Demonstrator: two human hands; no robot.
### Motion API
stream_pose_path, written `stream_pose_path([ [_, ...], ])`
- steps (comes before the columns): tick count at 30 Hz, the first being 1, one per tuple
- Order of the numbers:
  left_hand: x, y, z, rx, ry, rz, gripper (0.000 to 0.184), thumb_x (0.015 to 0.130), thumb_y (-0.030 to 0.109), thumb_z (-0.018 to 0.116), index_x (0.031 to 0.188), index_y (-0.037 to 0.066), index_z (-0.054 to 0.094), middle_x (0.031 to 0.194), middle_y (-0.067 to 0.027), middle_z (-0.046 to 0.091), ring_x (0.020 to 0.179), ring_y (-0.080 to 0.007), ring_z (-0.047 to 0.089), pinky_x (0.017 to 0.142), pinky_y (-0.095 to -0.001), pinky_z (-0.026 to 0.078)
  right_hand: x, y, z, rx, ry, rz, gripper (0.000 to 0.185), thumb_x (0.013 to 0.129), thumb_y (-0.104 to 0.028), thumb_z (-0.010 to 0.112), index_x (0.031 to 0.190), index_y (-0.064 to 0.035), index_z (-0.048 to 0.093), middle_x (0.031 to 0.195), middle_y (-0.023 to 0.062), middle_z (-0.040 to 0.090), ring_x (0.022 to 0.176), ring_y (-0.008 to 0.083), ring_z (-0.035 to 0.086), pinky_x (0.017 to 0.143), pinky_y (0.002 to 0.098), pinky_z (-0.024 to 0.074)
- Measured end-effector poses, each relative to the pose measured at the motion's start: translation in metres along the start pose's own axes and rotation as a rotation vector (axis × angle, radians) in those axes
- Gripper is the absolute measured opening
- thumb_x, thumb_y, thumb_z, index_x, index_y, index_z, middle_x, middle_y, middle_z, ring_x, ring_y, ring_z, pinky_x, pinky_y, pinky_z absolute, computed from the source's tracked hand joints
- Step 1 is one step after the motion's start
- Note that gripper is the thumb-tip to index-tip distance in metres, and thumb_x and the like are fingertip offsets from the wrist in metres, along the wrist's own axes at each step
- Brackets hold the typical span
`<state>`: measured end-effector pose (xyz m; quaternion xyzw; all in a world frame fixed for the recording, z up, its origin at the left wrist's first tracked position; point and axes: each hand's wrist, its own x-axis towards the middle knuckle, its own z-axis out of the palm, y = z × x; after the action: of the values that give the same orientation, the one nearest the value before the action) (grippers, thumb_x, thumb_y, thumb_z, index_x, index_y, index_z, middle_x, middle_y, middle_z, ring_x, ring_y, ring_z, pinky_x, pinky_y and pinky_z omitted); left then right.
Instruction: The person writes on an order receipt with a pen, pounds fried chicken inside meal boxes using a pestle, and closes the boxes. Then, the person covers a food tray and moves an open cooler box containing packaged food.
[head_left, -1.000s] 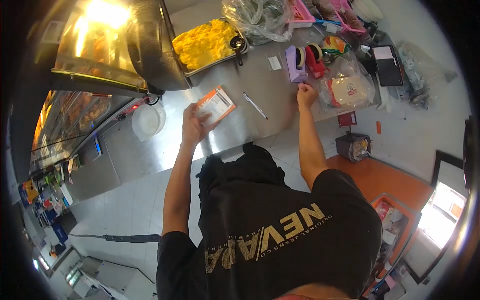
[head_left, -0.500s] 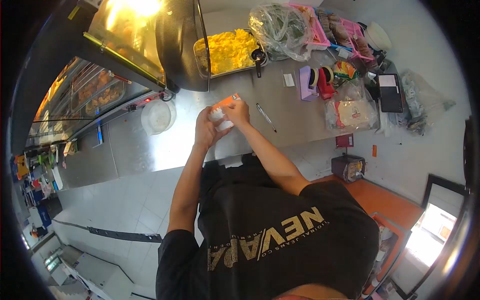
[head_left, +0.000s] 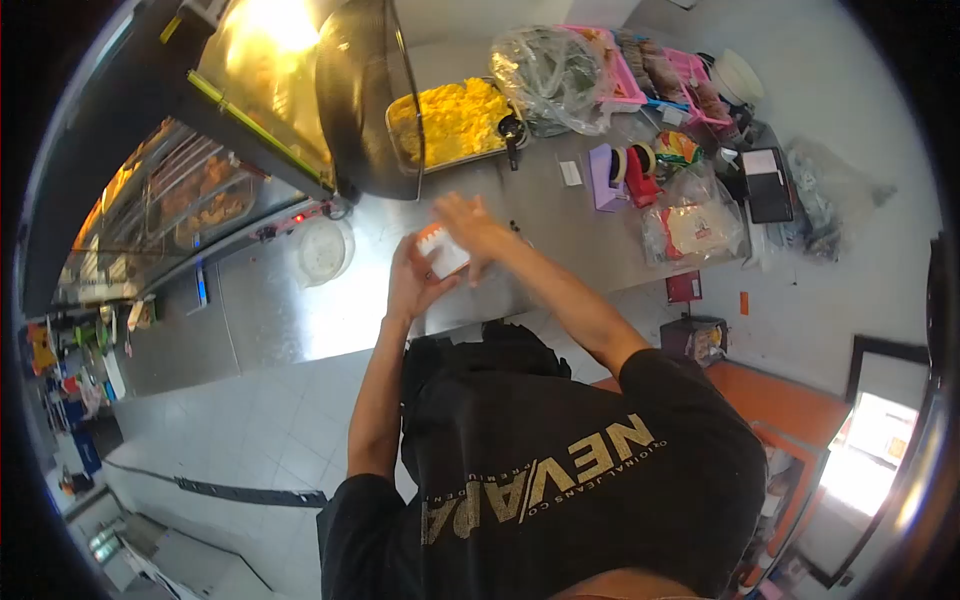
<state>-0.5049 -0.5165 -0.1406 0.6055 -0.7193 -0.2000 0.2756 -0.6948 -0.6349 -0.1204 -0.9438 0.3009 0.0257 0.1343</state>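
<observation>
A small orange-and-white paper box (head_left: 447, 258) is held above the steel counter, its white side with a jagged orange edge facing up. My left hand (head_left: 408, 282) grips its left side, with the thumb along the near edge. My right hand (head_left: 474, 232) wraps its far and right side, fingers bent over the orange edge and thumb low on the right; the fingers partly hide the box. A pen (head_left: 514, 227) lies on the counter, mostly hidden under my right forearm.
Behind the box stands a tray of yellow food (head_left: 455, 115) with a black scoop (head_left: 511, 130). A white round tub (head_left: 324, 250) sits left, beside the lit display cabinet (head_left: 200, 190). To the right are tape dispensers (head_left: 638, 175), a plastic bag of packets (head_left: 692, 230) and pink baskets (head_left: 697, 85).
My right hand has shifted along the box, its fingers now reaching over the far edge. The box's white side shows more, and my right forearm now covers most of the pen.
</observation>
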Motion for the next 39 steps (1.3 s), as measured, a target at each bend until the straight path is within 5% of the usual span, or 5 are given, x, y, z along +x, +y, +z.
stream_pose_path([
  [9,-0.115,-0.019,-0.014,-0.079,0.299,-0.416,0.048,0.076,0.028,0.087,0.107,-0.007,0.075,0.118,-0.0258,0.067,0.114,-0.0378,0.064,0.099,-0.0441,0.051,-0.043,-0.008,-0.028,0.212,-0.175,0.308,0.139,0.045,-0.028,0.099,0.159,-0.0043,0.023,0.137,0.02,0.057,0.133,0.0406,0.051,0.102,0.0756,0.0352],
  [18,-0.267,-0.022,0.027,-0.138,0.487,-0.942,0.031,0.084,0.028,0.082,0.09,-0.002,0.076,0.096,-0.0185,0.073,0.088,-0.0297,0.071,0.073,-0.0379,0.057,-0.195,0.087,0.006,0.329,0.241,0.973,0.113,0.054,-0.031,0.093,0.148,-0.003,0.037,0.136,0.0201,0.056,0.131,0.0386,0.052,0.101,0.0556,0.0482],
  [22,-0.333,-0.016,0.036,-0.066,0.417,-1.125,0.035,0.086,0.032,0.08,0.086,-0.003,0.076,0.083,-0.0176,0.075,0.077,-0.0284,0.072,0.072,-0.0384,0.057,-0.179,0.077,-0.003,-0.12,0.423,0.885,0.105,0.066,-0.039,0.092,0.146,-0.0014,0.037,0.135,0.0208,0.056,0.132,0.0402,0.051,0.103,0.0509,0.0481],
  [29,-0.431,-0.019,0.046,-0.018,0.189,-1.282,0.039,0.087,0.033,0.078,0.088,-0.006,0.076,0.078,-0.0179,0.075,0.071,-0.0262,0.073,0.071,-0.0388,0.056,0.021,-0.009,-0.049,0.894,0.873,0.336,0.074,0.094,-0.046,0.074,0.139,0.0039,0.042,0.134,0.0247,0.056,0.123,0.0344,0.059,0.104,0.0445,0.047],
  [39,-0.425,-0.088,0.013,-0.369,0.423,-1.091,0.029,0.094,0.024,0.072,0.089,-0.005,0.074,0.068,-0.0062,0.068,0.06,-0.0136,0.061,0.06,-0.031,0.052,0.107,-0.023,-0.112,1.245,0.945,0.589,0.028,0.103,-0.03,0.065,0.107,-0.0021,0.068,0.102,0.006,0.07,0.095,0.0126,0.064,0.085,0.0294,0.0503],
])
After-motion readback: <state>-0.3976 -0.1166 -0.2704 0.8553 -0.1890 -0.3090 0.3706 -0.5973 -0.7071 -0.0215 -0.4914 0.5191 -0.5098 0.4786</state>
